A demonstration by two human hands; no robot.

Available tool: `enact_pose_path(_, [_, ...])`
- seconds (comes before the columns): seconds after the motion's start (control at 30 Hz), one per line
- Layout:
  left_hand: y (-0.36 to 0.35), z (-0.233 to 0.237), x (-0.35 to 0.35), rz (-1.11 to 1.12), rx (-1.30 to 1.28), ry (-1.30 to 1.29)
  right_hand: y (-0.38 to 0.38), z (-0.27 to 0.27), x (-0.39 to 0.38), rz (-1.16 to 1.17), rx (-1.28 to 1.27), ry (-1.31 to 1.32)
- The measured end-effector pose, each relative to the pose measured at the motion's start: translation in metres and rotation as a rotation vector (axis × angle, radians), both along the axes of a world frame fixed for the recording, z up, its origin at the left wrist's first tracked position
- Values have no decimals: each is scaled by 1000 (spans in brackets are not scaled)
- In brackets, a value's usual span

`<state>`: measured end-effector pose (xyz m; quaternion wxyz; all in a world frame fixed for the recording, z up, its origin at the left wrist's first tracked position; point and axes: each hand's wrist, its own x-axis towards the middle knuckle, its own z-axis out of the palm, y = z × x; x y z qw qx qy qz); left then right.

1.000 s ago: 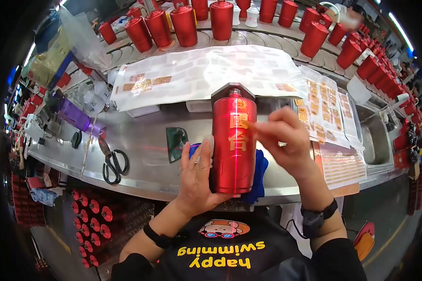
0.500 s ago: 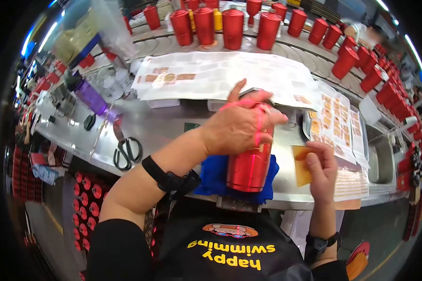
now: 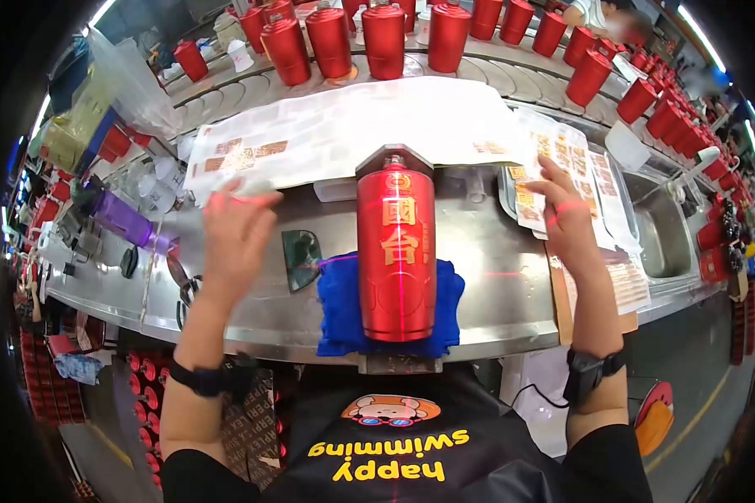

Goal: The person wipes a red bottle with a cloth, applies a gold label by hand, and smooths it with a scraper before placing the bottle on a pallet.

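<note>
A red bottle (image 3: 397, 293) with gold characters lies on a folded blue cloth (image 3: 335, 314), its neck pointing away against a dark angular plate (image 3: 369, 159). My left hand (image 3: 239, 243) is raised left of the bottle, fingers apart and slightly blurred, near the long white sheet (image 3: 352, 117). A dark green flat piece (image 3: 300, 260) lies between that hand and the cloth. My right hand (image 3: 569, 218) reaches over the sheets of gold decals (image 3: 575, 168) at the right, its fingers spread. No held object shows in either hand.
Red bottles (image 3: 386, 42) stand on the conveyor along the back. At the left are a purple bottle (image 3: 126, 220) and black-handled scissors (image 3: 184, 293). A sink (image 3: 663, 235) is on the right. Another person (image 3: 600, 12) is at the far right back.
My left hand has left the bottle and moved left, uncovering the gold characters. My right hand has moved up to the decal sheets, and the amber square it held is out of sight.
</note>
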<state>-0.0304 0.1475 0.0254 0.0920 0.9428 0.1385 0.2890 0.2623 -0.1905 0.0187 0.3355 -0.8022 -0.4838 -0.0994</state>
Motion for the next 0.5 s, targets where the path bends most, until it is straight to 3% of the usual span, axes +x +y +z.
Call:
enact_pose_path(0.07, [50,-5,-8,248,134,45,2,-13,21,-52,-38,-108])
enact_pose_path(0.13, [124,-31,-25,341,241,177,4,-9,15,-45,-23,21])
enact_pose_path(0.2, [135,-16,-16,687,213,469,7,-8,8,3,-25,26])
enact_pose_path(0.27, [165,-24,-18,685,223,547,9,-7,0,7,-55,48])
enact_pose_path(0.5, [164,-28,8,632,185,692,13,0,-14,21,-60,124])
